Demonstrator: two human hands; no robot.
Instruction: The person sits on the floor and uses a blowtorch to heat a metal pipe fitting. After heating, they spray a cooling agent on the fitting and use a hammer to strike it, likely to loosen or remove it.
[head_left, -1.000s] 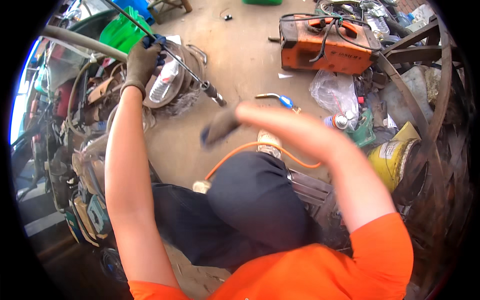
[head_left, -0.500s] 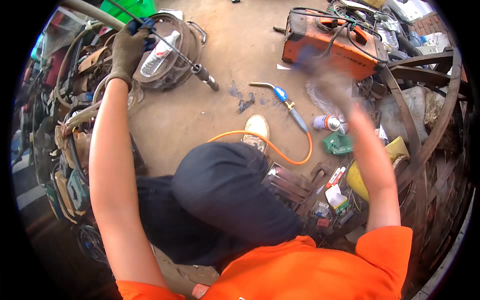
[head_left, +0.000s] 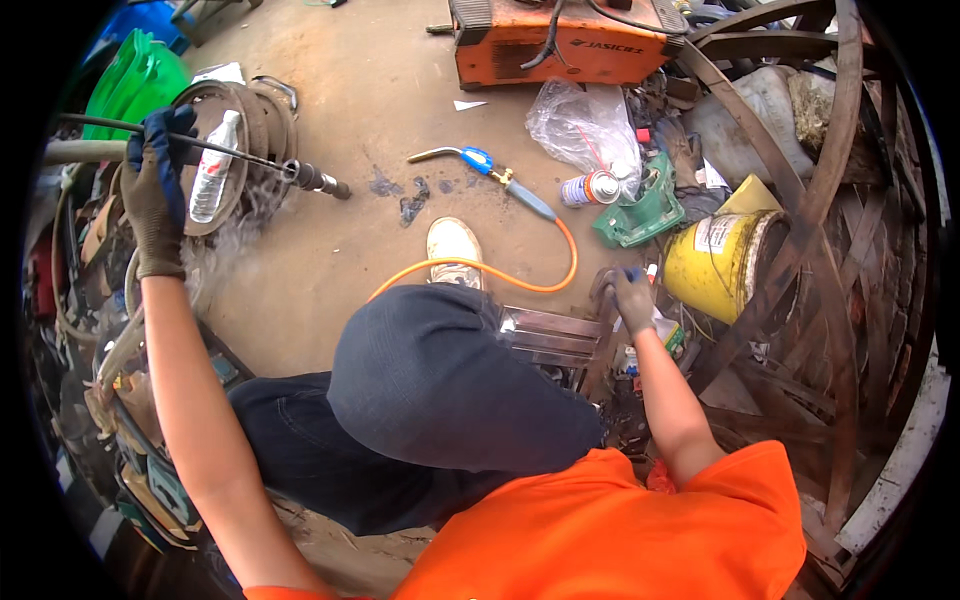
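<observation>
My gloved left hand is raised at the left and grips a thin dark rod that ends in a metal fitting, next to a grey hose. My gloved right hand is down at the right, resting on the edge of a rusty metal frame beside my bent knee, close to small bottles. Whether it grips anything is unclear. A blue-handled torch with an orange hose lies on the concrete floor ahead of my shoe.
An orange welding machine stands at the top. A yellow bucket, a spray can, a green tool and a plastic bag lie right. Curved rusty metal strips fill the right; coils and a bottle lie left.
My right hand swung from the middle, where it was blurred, down to the metal frame at the right. The view tilted, and my left hand kept hold of the rod.
</observation>
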